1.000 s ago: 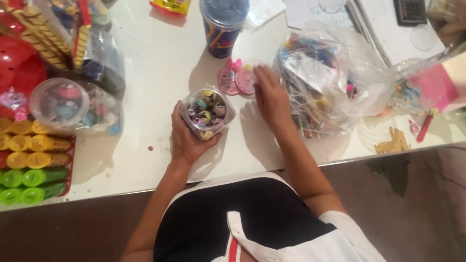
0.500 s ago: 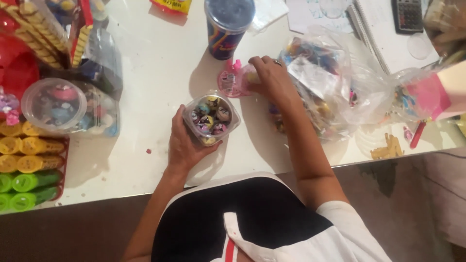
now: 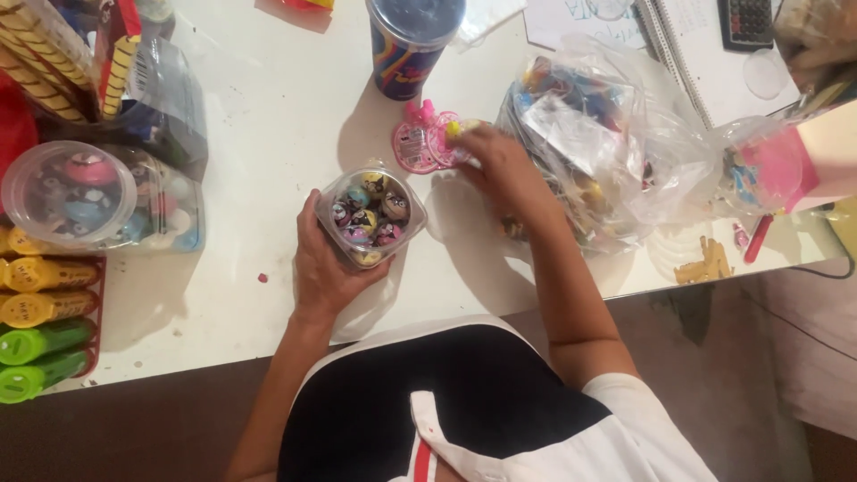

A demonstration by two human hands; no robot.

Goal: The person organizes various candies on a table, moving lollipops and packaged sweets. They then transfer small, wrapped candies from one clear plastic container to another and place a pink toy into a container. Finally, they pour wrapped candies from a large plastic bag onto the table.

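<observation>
On the white desk point(image 3: 268, 134), left hand point(image 3: 326, 268) grips a clear plastic jar of small colourful toys point(image 3: 370, 217) steady while right hand point(image 3: 500, 165) pinches pink flat trinkets point(image 3: 427, 143) just beyond.

Two hands show: the left hand point(image 3: 323, 268) at six o'clock and the right hand point(image 3: 500, 165) nearer the centre. One open clear jar point(image 3: 370, 216) of small round toys sits on the worktop point(image 3: 268, 134); about eight toys can be counted inside, though more may lie hidden beneath. Two pink flat packets point(image 3: 427, 141) lie at twelve o'clock. One tall lidded cup point(image 3: 412, 40) stands above them. One lidded tub point(image 3: 67, 196) sits at nine o'clock. Below it lie four tubes, two yellow tubes point(image 3: 40, 290) and two green tubes point(image 3: 40, 361). One clear bag point(image 3: 607, 147) lies at two o'clock, one calculator point(image 3: 745, 22) at one o'clock.
</observation>
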